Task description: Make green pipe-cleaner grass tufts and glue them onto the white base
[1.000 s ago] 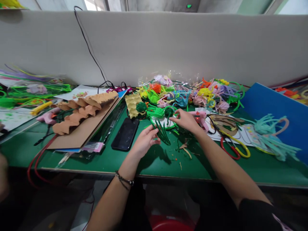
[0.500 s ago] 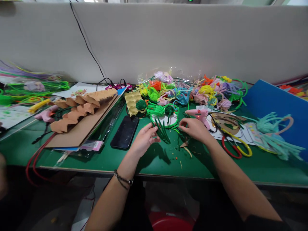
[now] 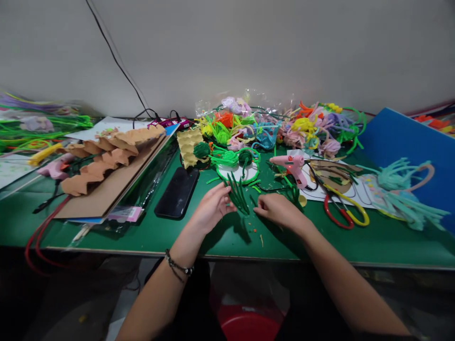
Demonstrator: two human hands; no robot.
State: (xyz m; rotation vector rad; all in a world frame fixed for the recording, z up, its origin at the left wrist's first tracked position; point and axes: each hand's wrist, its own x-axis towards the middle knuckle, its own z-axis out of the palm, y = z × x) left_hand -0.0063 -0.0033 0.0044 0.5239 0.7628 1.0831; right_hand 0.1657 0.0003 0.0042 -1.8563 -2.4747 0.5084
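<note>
Several dark green pipe cleaners (image 3: 239, 193) are pinched between the thumb and fingers of my left hand (image 3: 213, 203), their strands fanning down to the right above the green table. My right hand (image 3: 277, 208) is a little to the right, apart from the strands, with its fingers curled together; whatever they hold, if anything, is hidden. Just beyond both hands lies a white disc (image 3: 227, 174) edged in bright green, with green pipe cleaner bundles (image 3: 229, 158) at its far side. A pink glue gun (image 3: 292, 166) rests beyond my right hand.
Left of my left hand lies a black phone (image 3: 177, 193), with cardboard (image 3: 95, 201) and torn egg carton strips (image 3: 106, 163) farther left. Scissors (image 3: 346, 208) with red and yellow handles lie at right. Colourful pipe cleaner bundles (image 3: 305, 128) line the back.
My right hand has come nearer, toward the table's front edge, and slightly left. Small scraps that lay near it are now partly out of sight. My left hand still holds the pipe cleaners.
</note>
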